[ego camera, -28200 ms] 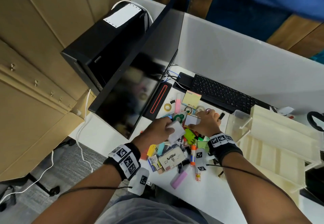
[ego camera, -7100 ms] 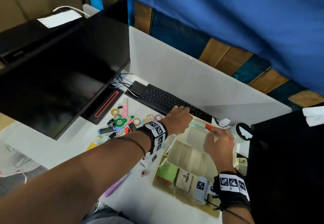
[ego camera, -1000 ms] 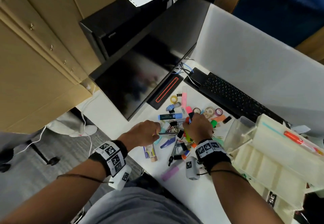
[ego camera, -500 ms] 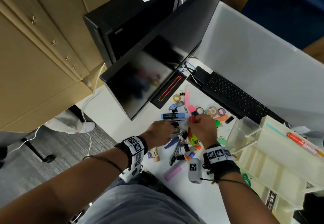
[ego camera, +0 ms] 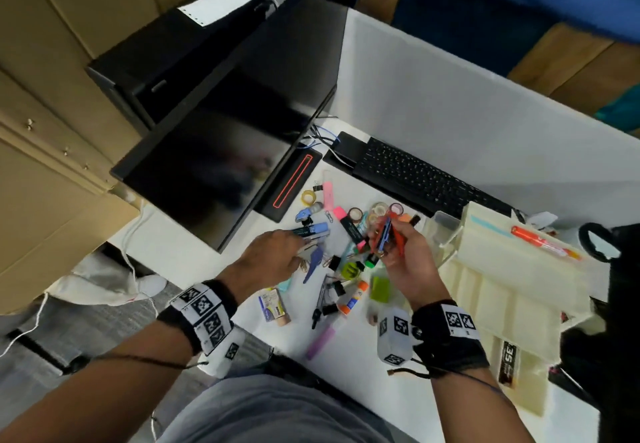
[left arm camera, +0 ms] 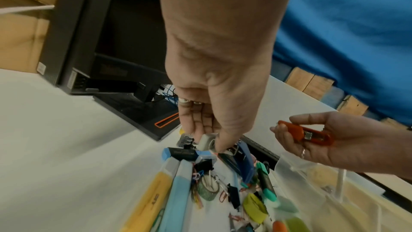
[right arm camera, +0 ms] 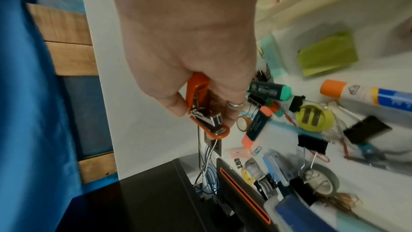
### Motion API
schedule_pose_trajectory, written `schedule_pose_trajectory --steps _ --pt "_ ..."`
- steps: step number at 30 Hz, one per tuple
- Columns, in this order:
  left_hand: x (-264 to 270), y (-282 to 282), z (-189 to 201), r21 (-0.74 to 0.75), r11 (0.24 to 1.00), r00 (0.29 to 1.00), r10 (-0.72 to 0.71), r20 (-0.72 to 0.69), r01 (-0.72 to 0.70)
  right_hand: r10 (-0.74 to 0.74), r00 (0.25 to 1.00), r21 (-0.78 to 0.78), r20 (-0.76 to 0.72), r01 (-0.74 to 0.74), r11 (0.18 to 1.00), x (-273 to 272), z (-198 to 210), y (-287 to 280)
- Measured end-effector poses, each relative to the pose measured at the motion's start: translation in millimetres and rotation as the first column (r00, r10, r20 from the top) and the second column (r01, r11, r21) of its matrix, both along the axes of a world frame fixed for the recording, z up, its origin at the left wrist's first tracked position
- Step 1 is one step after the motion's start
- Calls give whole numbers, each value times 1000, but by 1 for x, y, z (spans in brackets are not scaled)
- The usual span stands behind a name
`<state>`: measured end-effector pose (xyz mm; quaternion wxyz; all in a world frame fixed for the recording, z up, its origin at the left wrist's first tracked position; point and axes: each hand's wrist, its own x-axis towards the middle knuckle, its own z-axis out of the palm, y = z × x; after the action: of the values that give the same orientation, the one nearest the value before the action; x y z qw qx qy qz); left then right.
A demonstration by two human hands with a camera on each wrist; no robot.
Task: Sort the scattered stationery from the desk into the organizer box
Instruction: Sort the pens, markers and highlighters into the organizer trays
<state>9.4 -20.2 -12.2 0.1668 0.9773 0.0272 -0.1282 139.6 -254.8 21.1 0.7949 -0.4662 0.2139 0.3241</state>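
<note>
Mixed stationery (ego camera: 346, 262) lies scattered on the white desk between my hands: highlighters, binder clips, tape rolls, a glue stick. My right hand (ego camera: 388, 238) is raised above the pile, palm up, gripping a small orange stapler (left arm camera: 305, 135) (right arm camera: 200, 110); a blue piece shows beside it in the head view. My left hand (left arm camera: 205, 140) reaches down into the pile's far left. Its thumb and fingers pinch a small white-grey item (left arm camera: 208, 141) next to a blue highlighter (ego camera: 311, 231). The cream tiered organizer box (ego camera: 502, 286) stands at the right, with an orange pen (ego camera: 540, 241) on its top tier.
A black monitor (ego camera: 225, 151) on its base (ego camera: 294, 183) stands left of the pile, with a black computer case (ego camera: 173, 61) behind it. A black keyboard (ego camera: 415, 179) lies along the white partition at the back. The desk's front edge runs just below the pile.
My right hand has lifted out of the pile with the orange stapler and turned palm up. My left hand has reached further into the pile by the blue highlighter.
</note>
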Motion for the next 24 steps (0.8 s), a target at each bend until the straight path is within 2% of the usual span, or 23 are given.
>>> schedule_pose_trajectory --steps 4,7,9,11,16,21,22,24 --pt "1 -9 17 -206 973 994 99 -38 -105 14 1000 -172 20 -11 985 -4 2 -13" --pt "7 -28 28 -390 905 985 148 -90 -172 166 978 -353 130 -111 929 -13 13 -31" --pt "10 -42 33 -459 877 987 85 -140 -141 271 946 -474 181 -158 866 -21 22 -48" --pt "14 -57 39 -504 853 979 39 -198 -136 294 935 -529 198 -150 835 -30 34 -67" --pt "24 -111 50 -614 785 967 -79 -241 -88 317 913 -599 256 -108 794 -56 49 -139" --pt "29 -182 43 -639 766 933 -179 -312 -66 444 867 -791 228 -101 603 -92 45 -228" --pt "29 -197 41 -635 770 924 -191 -331 -68 436 876 -818 207 -90 568 -98 41 -244" --pt "27 -225 37 -636 768 902 -219 -373 -77 330 926 -823 183 -39 566 -107 26 -269"
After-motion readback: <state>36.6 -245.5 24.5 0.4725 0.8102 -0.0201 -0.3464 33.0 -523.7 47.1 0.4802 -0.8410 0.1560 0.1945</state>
